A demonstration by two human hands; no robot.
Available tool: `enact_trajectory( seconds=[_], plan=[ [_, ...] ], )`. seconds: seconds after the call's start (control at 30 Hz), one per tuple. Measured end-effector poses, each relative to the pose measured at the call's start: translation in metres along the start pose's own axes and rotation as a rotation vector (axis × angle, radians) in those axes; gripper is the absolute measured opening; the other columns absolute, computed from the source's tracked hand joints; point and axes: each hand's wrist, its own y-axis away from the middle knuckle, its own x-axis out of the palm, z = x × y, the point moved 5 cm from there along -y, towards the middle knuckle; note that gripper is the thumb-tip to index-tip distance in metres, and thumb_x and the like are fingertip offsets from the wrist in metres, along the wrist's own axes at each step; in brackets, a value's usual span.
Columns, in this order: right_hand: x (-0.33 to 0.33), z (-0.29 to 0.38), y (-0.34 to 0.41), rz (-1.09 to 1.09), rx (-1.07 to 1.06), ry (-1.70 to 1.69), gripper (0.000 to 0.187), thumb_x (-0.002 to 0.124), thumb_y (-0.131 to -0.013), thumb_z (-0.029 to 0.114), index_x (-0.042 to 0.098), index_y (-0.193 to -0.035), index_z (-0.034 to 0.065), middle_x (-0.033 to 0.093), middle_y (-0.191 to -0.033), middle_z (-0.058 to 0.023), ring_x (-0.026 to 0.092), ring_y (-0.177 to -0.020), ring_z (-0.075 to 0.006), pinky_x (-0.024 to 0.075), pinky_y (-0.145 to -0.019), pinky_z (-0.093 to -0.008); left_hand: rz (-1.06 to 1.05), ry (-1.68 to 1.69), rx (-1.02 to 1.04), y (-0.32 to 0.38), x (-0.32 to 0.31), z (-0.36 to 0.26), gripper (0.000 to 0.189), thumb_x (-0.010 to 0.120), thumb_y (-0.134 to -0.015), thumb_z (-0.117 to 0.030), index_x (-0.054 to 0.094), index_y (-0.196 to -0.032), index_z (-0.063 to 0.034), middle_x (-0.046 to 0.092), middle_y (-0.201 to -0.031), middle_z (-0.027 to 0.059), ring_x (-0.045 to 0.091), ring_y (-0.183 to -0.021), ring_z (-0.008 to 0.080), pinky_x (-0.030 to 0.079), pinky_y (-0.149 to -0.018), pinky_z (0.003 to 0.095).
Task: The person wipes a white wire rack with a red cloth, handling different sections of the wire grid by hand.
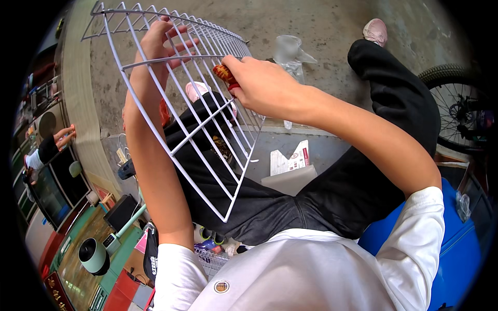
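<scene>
A white-coated wire rack (171, 153) is held up at a slant in front of me, over my lap. My left hand (165, 42) reaches up behind its wires with the fingers spread, the thumb near the upper rail. I cannot tell how much of the rack rests on that hand or forearm. On the rack's right side, my right hand (264, 87) grips a red and yellow patterned piece (223, 73), cloth-like, against the wires. Its fingertips are partly hidden behind the rack.
A clear plastic bag (288, 48) lies on the concrete floor ahead, with torn white printed card (290, 161) nearer my legs. A bicycle wheel (453, 105) stands right, above a blue surface (457, 252). At left are a small fan-like device (92, 254) and another person (46, 151).
</scene>
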Motion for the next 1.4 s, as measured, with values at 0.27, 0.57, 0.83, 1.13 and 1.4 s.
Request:
enact_trajectory(
  seconds=[0.27,0.57,0.83,1.13,1.4],
  plan=[
    [-0.002,0.0,0.001,0.002,0.003,0.004,0.035,0.064,-0.094,0.015,0.051,-0.122,-0.0005,0.066,-0.098,-0.027,0.067,-0.09,-0.0469,0.0541,-0.078,-0.0526,0.109,0.087,0.01,0.004,0.014,-0.003,0.064,0.051,-0.094,-0.031,0.035,-0.148,0.0,0.054,-0.136,0.0273,0.067,-0.118,0.04,0.059,-0.096,0.048],
    [-0.005,-0.005,-0.002,0.017,0.014,-0.025,0.034,0.064,-0.093,0.016,0.051,-0.121,0.0002,0.067,-0.1,-0.0267,0.067,-0.092,-0.0468,0.0538,-0.08,-0.0535,0.022,0.23,-0.001,-0.003,0.018,0.007,0.063,0.046,-0.085,-0.023,0.045,-0.144,-0.0001,0.059,-0.128,0.0261,0.066,-0.105,0.0336,0.06,-0.096,0.0487],
    [-0.005,-0.002,-0.001,0.048,0.024,-0.005,0.034,0.063,-0.092,0.015,0.051,-0.119,-0.0001,0.067,-0.1,-0.0261,0.067,-0.094,-0.046,0.0535,-0.081,-0.0531,0.191,0.328,-0.012,-0.016,0.007,0.017,0.066,0.045,-0.084,-0.021,0.047,-0.147,-0.0013,0.06,-0.129,0.0245,0.066,-0.105,0.0324,0.058,-0.096,0.0462],
    [-0.004,-0.005,-0.002,0.024,0.029,0.015,0.034,0.063,-0.093,0.016,0.05,-0.119,-0.0015,0.067,-0.1,-0.0268,0.066,-0.093,-0.046,0.0537,-0.081,-0.0528,0.219,0.249,-0.007,-0.013,0.019,0.008,0.065,0.047,-0.088,-0.025,0.047,-0.149,-0.0033,0.059,-0.137,0.0264,0.065,-0.12,0.0382,0.055,-0.102,0.0465],
    [-0.002,-0.006,-0.004,0.014,0.019,0.01,0.033,0.063,-0.094,0.016,0.05,-0.118,-0.001,0.066,-0.101,-0.0268,0.067,-0.094,-0.0465,0.0537,-0.081,-0.0533,0.176,0.2,0.037,0.001,0.028,0.0,0.074,0.053,-0.087,-0.035,0.037,-0.15,0.0002,0.057,-0.134,0.0234,0.065,-0.11,0.0348,0.054,-0.096,0.0437]
  ],
)
